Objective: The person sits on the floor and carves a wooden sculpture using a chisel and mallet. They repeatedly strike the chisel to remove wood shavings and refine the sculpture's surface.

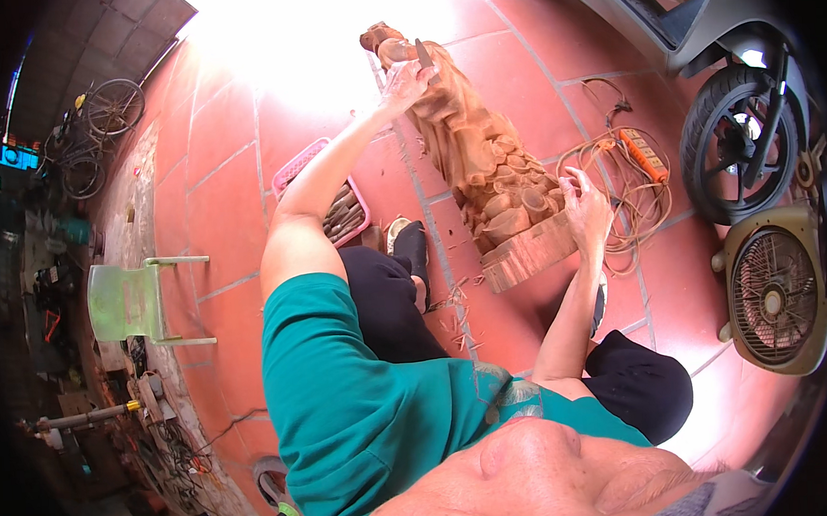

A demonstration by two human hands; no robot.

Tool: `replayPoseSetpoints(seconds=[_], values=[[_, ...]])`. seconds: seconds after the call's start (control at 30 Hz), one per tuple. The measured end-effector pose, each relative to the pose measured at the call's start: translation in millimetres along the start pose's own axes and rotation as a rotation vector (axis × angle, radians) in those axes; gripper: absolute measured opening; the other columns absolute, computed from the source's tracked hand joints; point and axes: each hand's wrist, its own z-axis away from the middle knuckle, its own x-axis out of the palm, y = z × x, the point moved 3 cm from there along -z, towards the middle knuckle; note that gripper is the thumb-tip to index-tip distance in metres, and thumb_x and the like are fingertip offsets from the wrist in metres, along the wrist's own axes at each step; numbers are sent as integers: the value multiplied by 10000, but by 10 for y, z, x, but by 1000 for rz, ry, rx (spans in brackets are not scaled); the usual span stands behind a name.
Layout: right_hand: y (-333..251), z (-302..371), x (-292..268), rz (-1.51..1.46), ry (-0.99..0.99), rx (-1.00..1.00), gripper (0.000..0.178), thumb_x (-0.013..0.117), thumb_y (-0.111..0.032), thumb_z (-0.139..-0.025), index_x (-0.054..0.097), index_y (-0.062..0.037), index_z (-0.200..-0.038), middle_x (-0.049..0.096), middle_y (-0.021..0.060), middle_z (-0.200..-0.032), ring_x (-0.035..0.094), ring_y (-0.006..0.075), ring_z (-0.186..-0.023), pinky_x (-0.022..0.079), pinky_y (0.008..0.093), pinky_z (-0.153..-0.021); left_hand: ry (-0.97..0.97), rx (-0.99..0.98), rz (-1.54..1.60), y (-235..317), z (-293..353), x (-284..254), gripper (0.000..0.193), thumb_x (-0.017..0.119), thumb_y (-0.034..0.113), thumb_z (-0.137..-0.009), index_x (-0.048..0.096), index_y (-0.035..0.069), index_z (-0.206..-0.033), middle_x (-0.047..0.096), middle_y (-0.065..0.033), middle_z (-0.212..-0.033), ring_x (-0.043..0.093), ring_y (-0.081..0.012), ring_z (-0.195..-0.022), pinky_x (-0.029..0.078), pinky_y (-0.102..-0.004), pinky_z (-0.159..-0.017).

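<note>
A large carved wooden statue lies on the tiled floor in front of me. Its narrow end points away and its broad, flat-cut base is close to me. My left hand is closed around a thin, dark, flat piece at the far part of the carving; its exact kind is unclear. Beside the base, my right hand has its fingers bent against the carving's right edge. Left of the carving, a pink plastic basket holds several carving tools, partly hidden by my left arm.
Wood shavings litter the tiles by my feet. On the right are a coiled cable, an orange power strip, a motorbike wheel and a box fan. A green chair and bicycles stand left.
</note>
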Motion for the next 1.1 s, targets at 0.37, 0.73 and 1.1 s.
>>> replayPoseSetpoints(seconds=[0.37,0.73,1.1], values=[[-9,6,-15,-34,2,-6,318,607,-353,-956,650,-175,-1216,745,41,-998,719,238,-903,520,365,-743,-163,-198,223,-65,-214,12,332,635,330,-956,724,15,-1013,726,-86,-854,690,-150,-706,536,-306,-692],[-66,21,-16,-33,-13,-6,325,604,-358,-957,654,-172,-1219,745,53,-1003,718,252,-914,526,373,-747,77,-39,106,-87,-365,283,473,670,411,-910,689,-36,-758,689,-196,-761,679,-321,-739,499,-434,-716],[-98,28,-45,-18,-48,29,335,594,-361,-964,661,-159,-1223,747,72,-1026,721,243,-943,532,369,-798,103,-18,121,-102,-468,414,510,717,451,-858,665,-39,-725,645,-172,-704,603,-252,-668,463,-421,-679]])
